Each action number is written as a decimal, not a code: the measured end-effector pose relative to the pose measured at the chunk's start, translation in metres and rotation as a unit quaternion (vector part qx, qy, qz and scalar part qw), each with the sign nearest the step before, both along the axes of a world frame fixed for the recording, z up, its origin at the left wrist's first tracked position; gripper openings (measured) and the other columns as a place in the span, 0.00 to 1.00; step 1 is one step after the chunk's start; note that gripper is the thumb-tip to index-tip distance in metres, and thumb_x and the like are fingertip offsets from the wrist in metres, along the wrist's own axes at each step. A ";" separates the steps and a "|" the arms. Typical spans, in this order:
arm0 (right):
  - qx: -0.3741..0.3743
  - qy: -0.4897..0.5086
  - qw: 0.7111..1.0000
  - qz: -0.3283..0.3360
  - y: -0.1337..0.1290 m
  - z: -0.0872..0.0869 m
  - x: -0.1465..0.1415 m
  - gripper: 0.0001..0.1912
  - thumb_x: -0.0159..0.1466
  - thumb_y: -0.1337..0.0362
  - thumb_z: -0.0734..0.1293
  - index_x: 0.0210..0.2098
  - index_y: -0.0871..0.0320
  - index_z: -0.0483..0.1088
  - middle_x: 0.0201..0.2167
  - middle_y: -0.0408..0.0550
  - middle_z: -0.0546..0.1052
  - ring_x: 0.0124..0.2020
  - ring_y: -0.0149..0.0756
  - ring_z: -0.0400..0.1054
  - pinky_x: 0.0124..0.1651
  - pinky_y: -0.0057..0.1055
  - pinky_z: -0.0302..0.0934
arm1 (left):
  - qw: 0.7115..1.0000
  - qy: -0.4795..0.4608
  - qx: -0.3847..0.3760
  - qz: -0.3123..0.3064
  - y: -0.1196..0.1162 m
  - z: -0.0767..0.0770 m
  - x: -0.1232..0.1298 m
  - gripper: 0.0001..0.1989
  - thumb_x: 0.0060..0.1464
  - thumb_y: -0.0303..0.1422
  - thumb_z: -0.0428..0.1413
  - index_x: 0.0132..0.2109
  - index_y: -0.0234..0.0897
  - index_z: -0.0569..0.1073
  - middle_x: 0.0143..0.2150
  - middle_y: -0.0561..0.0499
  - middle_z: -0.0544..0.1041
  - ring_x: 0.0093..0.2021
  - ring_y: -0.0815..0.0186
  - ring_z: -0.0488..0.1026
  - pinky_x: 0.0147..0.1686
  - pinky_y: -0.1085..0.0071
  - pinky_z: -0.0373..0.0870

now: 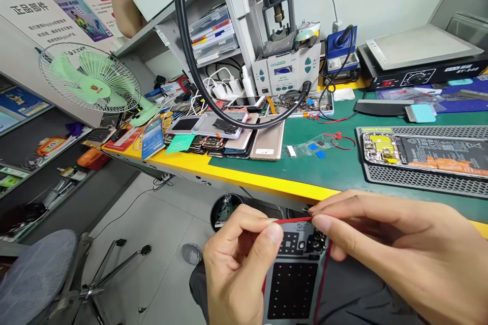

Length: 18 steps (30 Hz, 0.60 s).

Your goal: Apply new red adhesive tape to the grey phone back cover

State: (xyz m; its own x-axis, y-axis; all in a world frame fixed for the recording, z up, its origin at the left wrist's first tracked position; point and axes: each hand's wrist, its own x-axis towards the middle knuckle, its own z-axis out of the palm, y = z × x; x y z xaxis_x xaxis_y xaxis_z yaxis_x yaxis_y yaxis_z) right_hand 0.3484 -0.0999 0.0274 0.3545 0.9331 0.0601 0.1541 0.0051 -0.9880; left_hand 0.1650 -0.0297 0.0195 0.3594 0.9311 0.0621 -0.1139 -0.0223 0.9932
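A thin red strip [293, 221] is stretched along the top edge of a phone panel [293, 289], which has a grey inner face, black dotted patches and a round camera part near its upper right. My left hand [238, 259] pinches the strip and the panel's top left corner between thumb and forefinger. At the other end of that edge, my right hand [396, 244] pinches the strip with thumb and forefinger. Red also runs down both long sides of the panel. It stands over my lap, its lower end cut off by the frame.
On the green mat [324, 177] lies an opened phone [427, 152] on a perforated holder. Stacked phones [267, 139], a black cable [186, 45], a soldering station [290, 68] and a heating plate [423, 51] stand behind. A bin [217, 208] and a chair [41, 274] are below.
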 end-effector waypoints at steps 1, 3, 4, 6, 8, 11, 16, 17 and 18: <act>0.002 0.000 1.000 -0.003 -0.001 -0.001 0.001 0.10 0.64 0.50 0.76 0.30 0.46 0.84 0.27 0.39 0.82 0.26 0.28 0.75 0.29 0.13 0.68 | 1.000 -0.002 -0.003 -0.001 -0.001 0.000 0.000 0.10 0.61 0.36 0.64 0.31 0.38 0.78 0.30 0.53 0.72 0.32 0.68 0.69 0.31 0.73 0.66; 0.001 -0.002 1.000 -0.009 -0.003 -0.003 0.002 0.10 0.64 0.50 0.76 0.30 0.46 0.83 0.24 0.38 0.80 0.24 0.28 0.74 0.26 0.13 0.68 | 1.000 -0.004 -0.008 -0.002 -0.002 0.000 0.001 0.11 0.61 0.36 0.64 0.31 0.37 0.78 0.30 0.52 0.71 0.31 0.67 0.69 0.31 0.72 0.66; 0.001 -0.006 1.000 -0.012 -0.004 -0.004 0.002 0.09 0.64 0.50 0.76 0.31 0.45 0.83 0.23 0.37 0.80 0.23 0.28 0.74 0.25 0.12 0.67 | 1.000 -0.004 -0.010 -0.002 -0.002 0.000 0.001 0.11 0.61 0.36 0.64 0.31 0.37 0.78 0.30 0.52 0.71 0.31 0.67 0.69 0.31 0.71 0.66; 0.004 -0.018 1.000 -0.022 -0.006 -0.005 0.003 0.07 0.65 0.52 0.76 0.33 0.44 0.83 0.23 0.36 0.80 0.23 0.28 0.74 0.25 0.12 0.68 | 1.000 -0.008 -0.013 -0.004 -0.002 0.000 0.002 0.11 0.61 0.37 0.64 0.31 0.37 0.78 0.30 0.52 0.72 0.31 0.66 0.69 0.31 0.71 0.66; 0.017 -0.034 0.999 -0.030 -0.007 -0.007 0.002 0.04 0.66 0.53 0.76 0.35 0.43 0.83 0.24 0.35 0.81 0.23 0.27 0.75 0.25 0.11 0.68 | 1.000 -0.015 -0.011 -0.004 -0.002 0.000 0.004 0.10 0.61 0.36 0.64 0.32 0.38 0.78 0.30 0.52 0.71 0.31 0.67 0.69 0.30 0.72 0.65; 0.045 -0.061 0.997 -0.033 -0.008 -0.009 0.001 0.03 0.66 0.55 0.76 0.35 0.41 0.82 0.25 0.32 0.82 0.23 0.25 0.76 0.26 0.08 0.68 | 1.000 -0.017 0.001 0.001 -0.001 -0.001 0.006 0.10 0.61 0.36 0.64 0.32 0.38 0.77 0.30 0.53 0.71 0.30 0.69 0.68 0.30 0.74 0.64; 0.057 -0.071 0.995 -0.046 -0.007 -0.009 -0.004 0.02 0.66 0.55 0.76 0.36 0.41 0.82 0.31 0.32 0.85 0.25 0.25 0.77 0.27 0.08 0.69 | 1.000 -0.011 -0.002 0.014 -0.002 0.000 0.007 0.11 0.61 0.35 0.64 0.30 0.37 0.75 0.29 0.53 0.71 0.30 0.69 0.67 0.29 0.74 0.64; 0.050 -0.069 0.995 -0.054 -0.006 -0.009 -0.005 0.03 0.66 0.54 0.76 0.35 0.41 0.82 0.32 0.32 0.85 0.25 0.26 0.78 0.28 0.09 0.70 | 1.000 -0.010 -0.003 0.017 -0.002 0.000 0.006 0.11 0.61 0.35 0.64 0.30 0.38 0.76 0.29 0.53 0.71 0.30 0.68 0.67 0.29 0.74 0.65; 0.045 -0.068 0.995 -0.062 -0.005 -0.009 -0.006 0.04 0.66 0.54 0.76 0.35 0.42 0.82 0.34 0.33 0.86 0.25 0.26 0.78 0.28 0.09 0.70 | 1.000 -0.011 -0.003 0.016 -0.002 0.000 0.006 0.11 0.60 0.35 0.64 0.30 0.38 0.76 0.29 0.53 0.71 0.30 0.68 0.67 0.29 0.74 0.65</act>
